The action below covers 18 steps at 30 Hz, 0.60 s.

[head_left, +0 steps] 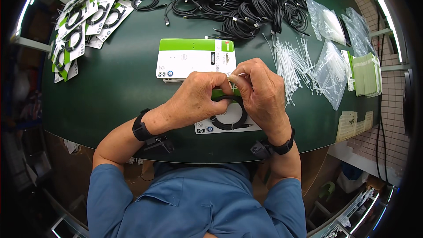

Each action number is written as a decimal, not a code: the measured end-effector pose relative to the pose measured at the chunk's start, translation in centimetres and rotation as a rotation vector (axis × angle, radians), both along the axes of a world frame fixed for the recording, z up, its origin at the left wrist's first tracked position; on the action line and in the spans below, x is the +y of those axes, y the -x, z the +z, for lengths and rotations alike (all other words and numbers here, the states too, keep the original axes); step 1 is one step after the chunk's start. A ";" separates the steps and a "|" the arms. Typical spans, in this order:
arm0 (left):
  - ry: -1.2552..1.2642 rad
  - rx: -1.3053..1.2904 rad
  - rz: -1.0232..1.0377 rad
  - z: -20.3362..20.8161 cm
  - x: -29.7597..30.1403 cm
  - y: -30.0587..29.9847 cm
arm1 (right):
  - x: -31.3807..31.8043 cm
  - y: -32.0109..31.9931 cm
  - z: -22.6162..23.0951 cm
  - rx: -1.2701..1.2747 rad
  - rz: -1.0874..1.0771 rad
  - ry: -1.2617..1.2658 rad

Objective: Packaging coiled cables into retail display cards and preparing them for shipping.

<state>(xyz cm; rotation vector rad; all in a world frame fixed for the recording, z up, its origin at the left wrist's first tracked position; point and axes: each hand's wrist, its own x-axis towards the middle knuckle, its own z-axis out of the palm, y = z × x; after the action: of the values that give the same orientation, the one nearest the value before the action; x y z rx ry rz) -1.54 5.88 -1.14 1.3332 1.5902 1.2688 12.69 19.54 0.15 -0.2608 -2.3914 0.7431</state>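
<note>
Black cable [228, 127] on a card [230, 118] lies beneath left grip [200, 91], how closed I cannot tell, and right grip [265, 90], pinching a white tie [233, 86]

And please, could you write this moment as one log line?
left hand, right hand: close together over card; black cable: coiled on card; beyond: card stack; right side: white ties

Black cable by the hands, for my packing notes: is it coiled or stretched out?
Coiled: the black cable forms a round loop on the white-and-green card, one end showing at its lower right.
</note>
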 end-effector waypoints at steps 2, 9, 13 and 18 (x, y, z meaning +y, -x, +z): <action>0.021 -0.005 -0.007 0.1 0.0 0.1 | 0.0 0.0 -0.1 0.001 0.003 -0.001; 0.022 -0.024 -0.007 -0.6 0.1 0.2 | 0.0 -0.2 0.2 -0.032 0.078 0.190; 0.032 -0.062 -0.009 -0.5 0.1 0.3 | -0.2 0.0 0.5 0.021 0.059 0.157; 0.040 -0.068 -0.003 -0.6 0.0 0.5 | -0.2 -0.8 1.8 -0.037 0.058 0.025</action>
<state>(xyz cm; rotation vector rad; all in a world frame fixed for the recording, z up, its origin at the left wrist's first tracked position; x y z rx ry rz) -2.07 5.90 -1.75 1.2545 1.5585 1.2607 13.50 19.35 1.98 -0.2183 -2.4350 0.8013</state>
